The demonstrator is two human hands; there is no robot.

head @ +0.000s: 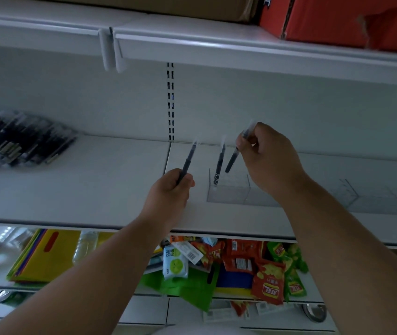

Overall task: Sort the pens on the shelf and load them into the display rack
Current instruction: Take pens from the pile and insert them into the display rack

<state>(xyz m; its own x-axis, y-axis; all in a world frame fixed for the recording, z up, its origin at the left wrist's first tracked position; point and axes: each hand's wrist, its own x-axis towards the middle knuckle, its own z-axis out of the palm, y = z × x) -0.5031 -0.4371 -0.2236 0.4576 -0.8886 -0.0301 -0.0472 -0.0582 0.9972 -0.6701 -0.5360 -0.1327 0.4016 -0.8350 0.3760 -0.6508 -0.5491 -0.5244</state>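
**Pens: 1 in rack, 1 in each hand**

Rack is a clear plastic box on the white shelf, just right of frame centre. Its left compartment holds 1 dark pen, standing upright and leaning slightly toward 1 o'clock, tip end down at the compartment floor. More clear compartments run off toward 3 o'clock; contents not readable, the plastic is nearly invisible there.

Left hand sits at 9 o'clock of the rack, fingers curled round the lower end of a dark pen. That pen points up toward 1 o'clock, clear cap on top, apart from the rack.

Right hand is at 1 o'clock of the rack, above it. Fingertips and thumb pinch a second dark pen near its upper end. Pen hangs down toward 7 o'clock, lower end just above the left compartment, just beside the standing pen, not seen touching it.

Pen stock: a pile of dark pens in clear sleeves, blurred, lying on the same shelf at 9 o'clock, well apart from both hands.

Upper shelf, 1 o'clock: red carton beside a brown carton.

Lower shelf, 6 o'clock: loose red and green snack packets, a wipes pack, yellow folders toward 8 o'clock.
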